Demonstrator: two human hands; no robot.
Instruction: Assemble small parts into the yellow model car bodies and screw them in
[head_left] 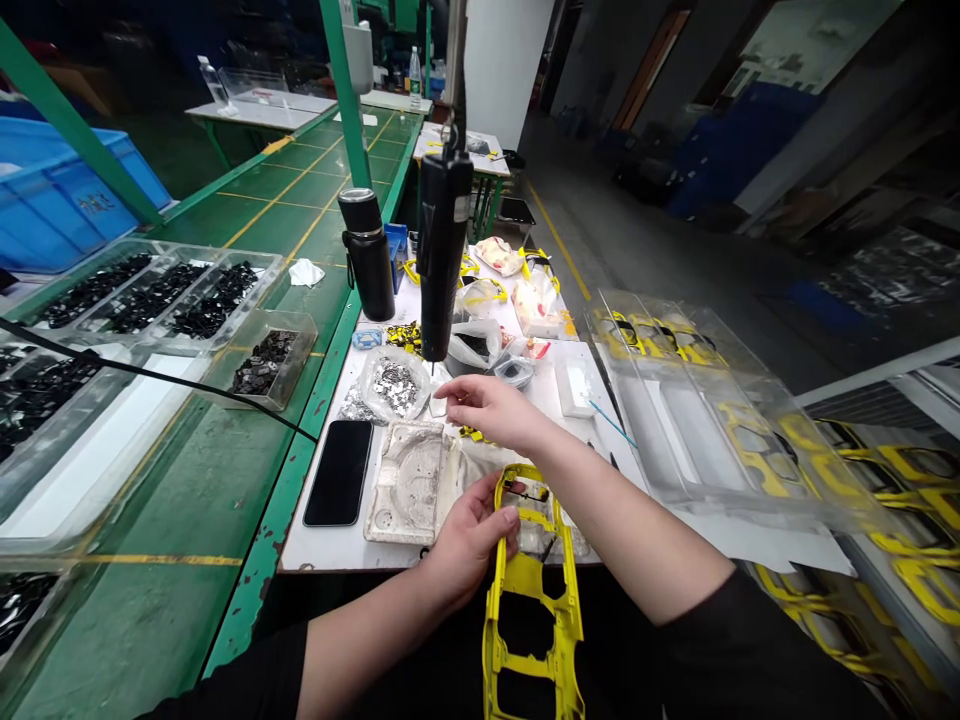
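Note:
My left hand (472, 530) grips the upper left side of a long yellow plastic frame (525, 575), its thumb lying over the rim. The frame has several openings and small dark pieces near its top end; its lower end runs out of view. Above it, my right hand (491, 408) reaches over the table with fingers apart and slightly bent, and I see nothing in them. Its fingertips are just below the tip of a hanging black electric screwdriver (442, 250). To the left of them sits an open plastic bag of small metal parts (395, 386).
A grimy white block (409, 480) and a black phone (339, 472) lie left on the table. Behind stands a black bottle (368, 255). Bins of black parts (214, 300) rest on the green conveyor (300, 220). Clear trays (675, 400) with yellow frames are on the right.

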